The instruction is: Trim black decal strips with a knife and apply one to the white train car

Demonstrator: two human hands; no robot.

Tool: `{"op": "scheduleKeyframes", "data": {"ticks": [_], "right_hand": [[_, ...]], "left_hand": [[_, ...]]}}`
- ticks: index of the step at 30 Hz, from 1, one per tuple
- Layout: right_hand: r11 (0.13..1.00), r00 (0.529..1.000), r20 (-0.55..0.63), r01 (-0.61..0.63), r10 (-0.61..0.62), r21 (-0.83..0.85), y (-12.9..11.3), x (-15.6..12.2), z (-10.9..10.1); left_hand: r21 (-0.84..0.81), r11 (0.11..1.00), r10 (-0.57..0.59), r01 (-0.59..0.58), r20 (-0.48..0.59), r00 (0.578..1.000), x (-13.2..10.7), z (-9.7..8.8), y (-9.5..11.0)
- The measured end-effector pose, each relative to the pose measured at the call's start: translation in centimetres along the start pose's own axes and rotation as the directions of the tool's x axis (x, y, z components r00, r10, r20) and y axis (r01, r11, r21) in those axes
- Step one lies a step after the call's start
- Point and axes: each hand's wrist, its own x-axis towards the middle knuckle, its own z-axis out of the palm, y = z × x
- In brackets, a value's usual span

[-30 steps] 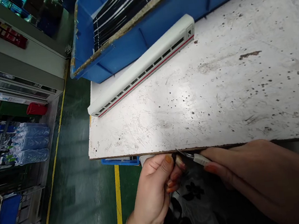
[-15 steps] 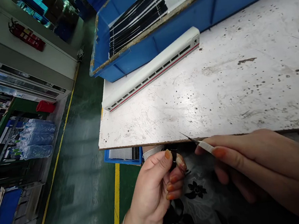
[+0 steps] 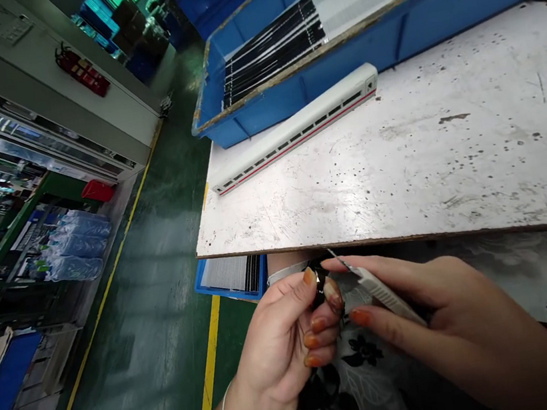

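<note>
My left hand [image 3: 291, 337] is closed, pinching a small dark piece [image 3: 320, 283] between thumb and forefinger just in front of the table edge. Fingers cover most of the piece, so its exact shape cannot be made out. My right hand [image 3: 439, 311] grips a slim craft knife [image 3: 389, 294] with a ridged white handle. Its thin pointed tip is near the table edge, up and to the right of the dark piece. On the table lies a white model train carriage [image 3: 295, 136] with dark windows and a red stripe.
A long blue bin [image 3: 283, 93] behind the carriage holds black strips and white parts. The white table [image 3: 451, 175] is scratched and speckled. Below its left corner sits another blue bin [image 3: 203, 287] with parts. Shelving [image 3: 12, 249] and a fire extinguisher [image 3: 85, 75] are at left.
My right hand has turned and shifted its fingers along the knife, showing more of the ridged handle. My left hand stays nearly in place. The view has shifted slightly.
</note>
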Motion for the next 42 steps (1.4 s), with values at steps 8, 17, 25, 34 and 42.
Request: {"op": "scheduleKeyframes", "data": {"ticks": [8,17,25,34,42], "right_hand": [[0.985,0.994,-0.092,0.036,-0.052,-0.17,0.3,-0.8,-0.3],[0.979,0.997,-0.045,0.052,-0.062,-0.196,0.2,-0.7,0.1],[0.912,0.971,-0.154,0.108,-0.182,-0.396,0.7,-0.6,-0.9],[0.616,0.911,-0.121,0.165,-0.395,-0.77,1.6,-0.1,-1.2],[0.497,0.924,0.201,0.347,-0.324,-0.795,2.5,0.2,-1.2]], "left_hand": [[-0.09,0.992,0.101,-0.093,0.081,0.992,-1.3,0.9,1.7],[-0.111,0.984,0.155,-0.143,0.112,0.982,-2.4,1.5,2.2],[0.191,0.937,0.286,-0.291,0.056,0.957,-1.9,1.5,2.6],[0.539,0.813,0.318,-0.221,-0.094,0.943,2.3,-1.1,1.3],[0.429,0.894,0.246,-0.131,-0.225,0.943,3.4,-1.7,0.1]]}}
